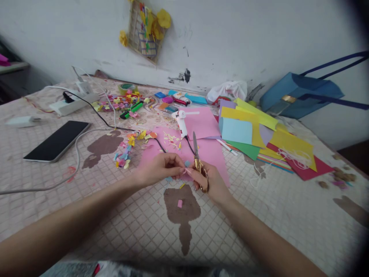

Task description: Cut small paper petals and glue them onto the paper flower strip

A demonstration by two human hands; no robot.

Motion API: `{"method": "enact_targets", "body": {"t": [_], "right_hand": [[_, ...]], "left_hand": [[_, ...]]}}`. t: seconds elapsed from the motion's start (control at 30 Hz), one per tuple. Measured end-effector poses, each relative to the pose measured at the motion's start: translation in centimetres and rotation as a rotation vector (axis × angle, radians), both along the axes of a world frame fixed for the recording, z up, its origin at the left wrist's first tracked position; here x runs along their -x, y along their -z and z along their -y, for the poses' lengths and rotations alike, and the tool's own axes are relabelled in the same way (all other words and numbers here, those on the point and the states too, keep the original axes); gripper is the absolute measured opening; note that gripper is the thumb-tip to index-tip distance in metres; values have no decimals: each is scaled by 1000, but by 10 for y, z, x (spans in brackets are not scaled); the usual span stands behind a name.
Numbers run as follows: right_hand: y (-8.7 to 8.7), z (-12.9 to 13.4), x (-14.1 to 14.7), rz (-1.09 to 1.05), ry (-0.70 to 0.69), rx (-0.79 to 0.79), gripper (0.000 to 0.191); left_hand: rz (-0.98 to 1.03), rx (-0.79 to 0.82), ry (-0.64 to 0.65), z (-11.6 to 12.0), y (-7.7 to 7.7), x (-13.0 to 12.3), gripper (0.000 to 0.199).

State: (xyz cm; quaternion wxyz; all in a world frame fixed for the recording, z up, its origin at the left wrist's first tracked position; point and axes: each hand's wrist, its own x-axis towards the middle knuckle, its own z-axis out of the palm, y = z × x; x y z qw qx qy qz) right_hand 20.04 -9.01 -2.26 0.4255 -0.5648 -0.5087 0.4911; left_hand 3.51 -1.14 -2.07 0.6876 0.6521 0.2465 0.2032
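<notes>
My left hand (164,167) is closed, its thumb and forefinger pinching a small pink paper piece (187,170). My right hand (211,181) holds gold-handled scissors (197,159), their blades pointing up and away from me. Its thumb and fingertips also meet at the pink paper piece. Both hands are over the near part of a pink paper sheet (213,154). Just beyond them, a white glue gun (181,122) lies with its nozzle to the right. Small paper scraps (172,141) are scattered by it.
Left are a phone (57,141), cables and a power strip (73,103). Colourful paper flowers (123,152) lie left of the pink sheet, with more behind. Coloured paper sheets (253,127) and white string (295,158) lie right. A blue bag (301,94) stands at the back right.
</notes>
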Motion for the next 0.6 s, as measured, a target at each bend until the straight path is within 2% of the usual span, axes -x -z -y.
{"method": "enact_targets", "body": {"t": [0.1, 0.17, 0.27, 0.4, 0.5, 0.6], "right_hand": [[-1, 0, 1, 47, -24, -8, 16], [-2, 1, 1, 60, -22, -11, 16], [-3, 1, 2, 80, 18, -24, 16], [-3, 1, 3, 59, 42, -28, 17], [-3, 2, 5, 11, 49, -13, 22], [-4, 3, 7, -62, 44, 12, 32]], "left_hand": [[27, 13, 37, 2, 2, -1, 14], [25, 25, 18, 3, 2, -1, 15], [-19, 39, -27, 4, 0, -2, 18], [-92, 79, -11, 5, -5, -3, 17], [-76, 110, -21, 5, -5, -2, 17], [-24, 131, -91, 3, -5, -1, 16]]}}
